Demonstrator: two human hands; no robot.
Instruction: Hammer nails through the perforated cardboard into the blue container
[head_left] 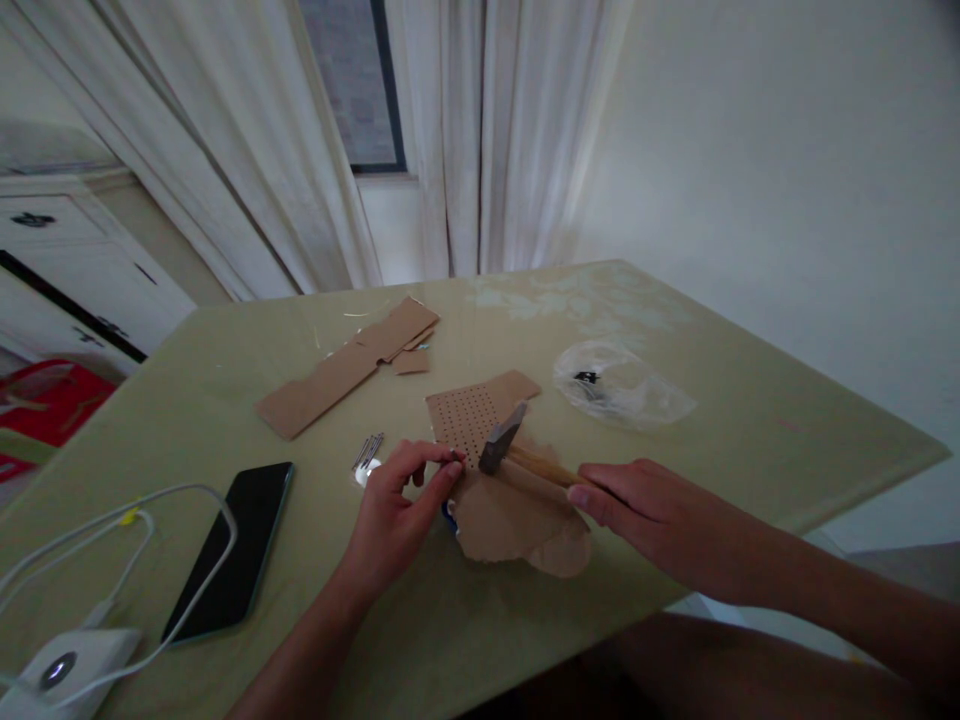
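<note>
Both forearms reach in over the worktop (675,330). Right hand (649,510) is clenched round the hammer (517,455) low on its wooden handle, head resting by the perforated cardboard (469,415). Left hand (394,510) pinches a nail (455,457) upright at the cardboard's near edge. Judging by looks, the hammer is head-heavy and stiff, the nail thin and slippery. Spare nails (367,450) lie just left.

Home room, curtains (247,150) over window (352,80), white dresser (67,270) (drawers), table (750,420)
</note>
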